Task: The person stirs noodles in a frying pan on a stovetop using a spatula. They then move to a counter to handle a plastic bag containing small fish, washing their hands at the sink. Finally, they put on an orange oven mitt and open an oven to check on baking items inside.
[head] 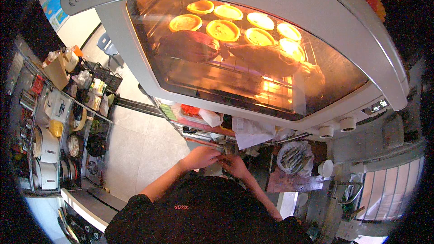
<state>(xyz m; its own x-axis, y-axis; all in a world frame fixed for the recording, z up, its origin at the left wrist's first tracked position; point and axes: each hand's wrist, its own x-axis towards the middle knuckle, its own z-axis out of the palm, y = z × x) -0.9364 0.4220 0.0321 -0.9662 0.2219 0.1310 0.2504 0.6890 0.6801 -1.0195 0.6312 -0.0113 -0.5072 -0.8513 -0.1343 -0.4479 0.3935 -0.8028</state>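
My left hand and my right hand meet in front of my dark shirt, fingers close together. Any small thing between them is too hidden to make out. Beyond them, a white Changdi oven fills the upper view, its door closed and its inside lit. Behind the door glass, several egg tarts stand in rows on the rack. Nearer the glass lie large, long roots that look like sweet potatoes, one reddish purple and one browner. Neither hand touches the oven.
Below the oven, a container with red food and a white sheet lie on a shelf. To the right are a plastic-lined bowl and a white cup. A rack with pots stands left; a blue chair is behind.
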